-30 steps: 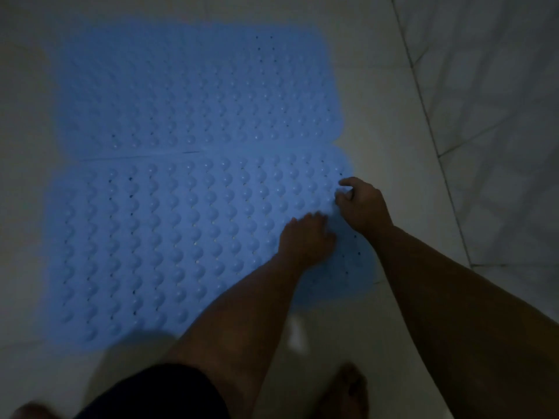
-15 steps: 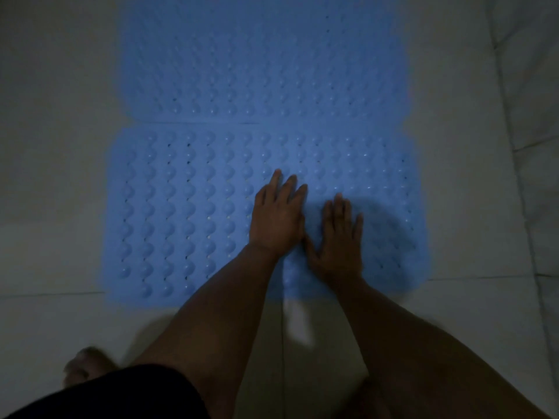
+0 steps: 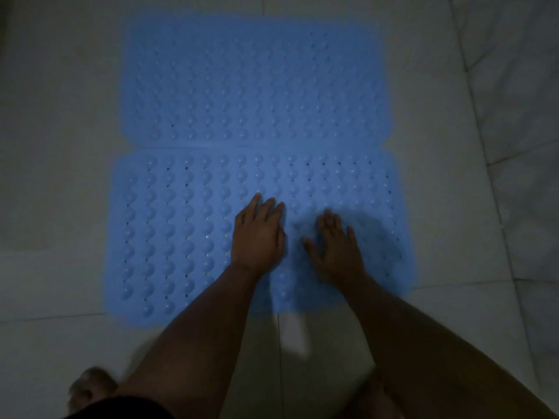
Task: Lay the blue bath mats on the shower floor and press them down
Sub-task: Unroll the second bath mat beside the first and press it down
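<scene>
Two blue studded bath mats lie flat on the pale tiled shower floor, edge to edge. The far mat (image 3: pixel 257 83) sits beyond the near mat (image 3: pixel 169 231). My left hand (image 3: pixel 257 234) lies palm down with straight fingers on the middle of the near mat. My right hand (image 3: pixel 337 249) lies flat beside it, a little to the right, fingers spread on the mat's right half. Both hands press on the near mat and hold nothing.
Pale floor tiles (image 3: pixel 54 146) surround the mats. A tiled wall or step (image 3: pixel 520 86) rises along the right side. My bare foot (image 3: pixel 89 388) stands at the lower left, next to dark shorts (image 3: pixel 121 408) at the bottom edge.
One second ago both hands were curled at the near mat's right edge. They have since moved left to its middle and flattened; the right hand has now spread slightly away from the left.
</scene>
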`<move>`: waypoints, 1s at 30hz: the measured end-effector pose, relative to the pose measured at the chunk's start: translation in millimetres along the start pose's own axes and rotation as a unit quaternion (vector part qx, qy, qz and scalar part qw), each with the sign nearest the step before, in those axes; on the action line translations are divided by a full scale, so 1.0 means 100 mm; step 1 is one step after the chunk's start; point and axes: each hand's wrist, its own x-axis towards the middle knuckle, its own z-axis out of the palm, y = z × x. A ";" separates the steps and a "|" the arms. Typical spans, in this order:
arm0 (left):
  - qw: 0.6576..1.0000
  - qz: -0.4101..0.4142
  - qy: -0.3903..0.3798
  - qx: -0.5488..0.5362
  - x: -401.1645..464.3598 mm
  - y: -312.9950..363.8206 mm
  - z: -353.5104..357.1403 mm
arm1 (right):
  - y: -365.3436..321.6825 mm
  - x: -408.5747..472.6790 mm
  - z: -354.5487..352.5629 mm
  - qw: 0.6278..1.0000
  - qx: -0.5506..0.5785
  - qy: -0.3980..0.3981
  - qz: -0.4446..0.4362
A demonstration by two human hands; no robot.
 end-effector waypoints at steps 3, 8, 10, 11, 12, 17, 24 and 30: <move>0.999 0.028 -0.030 0.011 -0.01 0.11 -0.09 | -0.02 0.41 -0.76 0.995 -0.009 -0.088 0.039; 0.984 0.126 -0.103 0.067 -0.23 0.32 0.20 | -0.01 0.72 -1.10 0.996 0.062 -0.062 0.029; 0.984 0.127 -0.112 0.062 -0.31 0.43 0.35 | 0.01 0.70 -1.00 0.997 0.075 0.001 0.018; 0.984 0.118 -0.116 0.062 -0.34 0.46 0.40 | 0.01 0.70 -0.95 0.996 0.081 0.031 0.013; 0.985 0.108 -0.114 0.064 -0.36 0.48 0.47 | 0.02 0.71 -0.89 0.995 0.084 0.053 0.007; 0.988 0.110 -0.086 0.063 -0.40 0.47 0.56 | 0.10 0.75 -0.68 0.985 0.100 0.118 -0.079; 0.988 0.100 -0.100 0.059 -0.41 0.50 0.61 | 0.25 0.97 -0.55 0.981 0.088 0.142 -0.103; 0.987 0.067 -0.145 0.019 -0.33 0.52 0.56 | 0.13 0.85 -0.61 0.984 0.049 0.139 -0.103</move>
